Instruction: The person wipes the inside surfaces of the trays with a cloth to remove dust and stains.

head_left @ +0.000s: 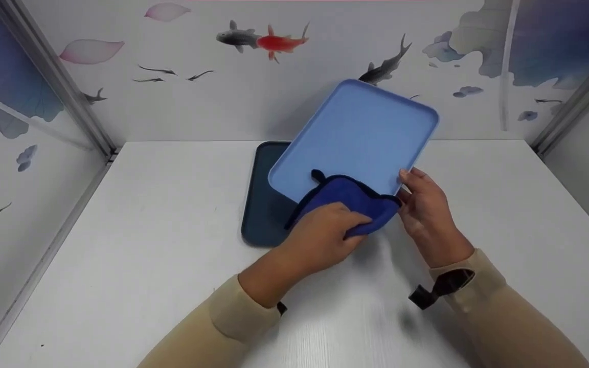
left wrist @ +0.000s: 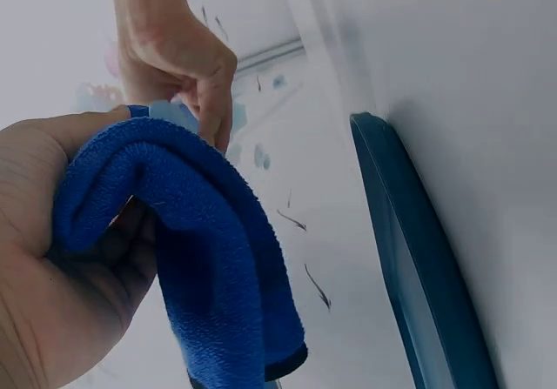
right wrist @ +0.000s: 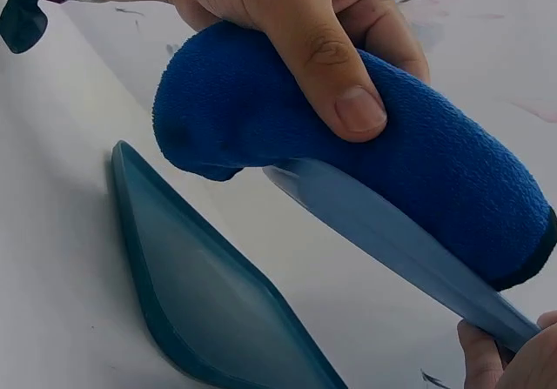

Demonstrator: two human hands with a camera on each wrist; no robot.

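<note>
Light-blue tray up in the air, blue terry cloth over its near end
Left hand clamped on the cloth, right hand pinching the tray's edge, dark teal tray just chilling on the white table.

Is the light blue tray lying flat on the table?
No, the right hand holds the light blue tray up at a tilt.

Fish-painted wall behind white table

Light-blue tray partly hidden (behind blue cloth)
</note>
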